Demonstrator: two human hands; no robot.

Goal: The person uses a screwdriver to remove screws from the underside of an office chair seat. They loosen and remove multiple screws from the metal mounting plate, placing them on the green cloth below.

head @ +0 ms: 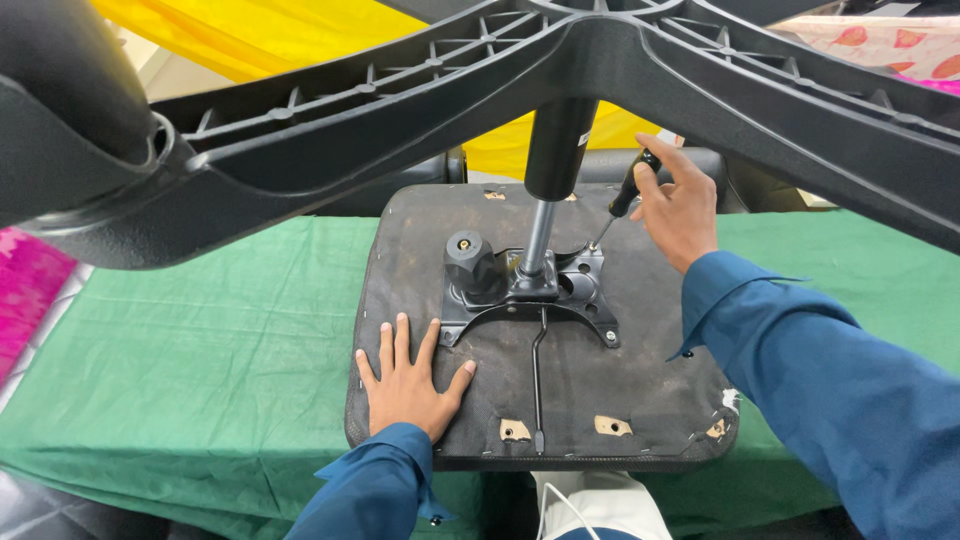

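An upturned office chair lies on a green-covered table (pixel 200 340). Its black seat underside (pixel 650 370) faces up, worn and torn at the front edge. My left hand (pixel 408 378) rests flat on the seat's near left corner, fingers spread. My right hand (pixel 678 205) grips a black-handled screwdriver (pixel 622 200), whose shaft points down at the black metal tilt mechanism plate (pixel 590 290). A gas lift column (pixel 553 160) rises from that plate to the black star base (pixel 420 90) that fills the top of the view. A round knob (pixel 468 262) and a lever (pixel 538 370) belong to the mechanism.
Yellow cloth (pixel 270 30) hangs behind the table. Pink fabric (pixel 25 290) lies at the left edge, and patterned fabric (pixel 880 45) at the top right. The star base's legs spread overhead across the upper frame. A caster socket end (pixel 70 110) looms at the upper left.
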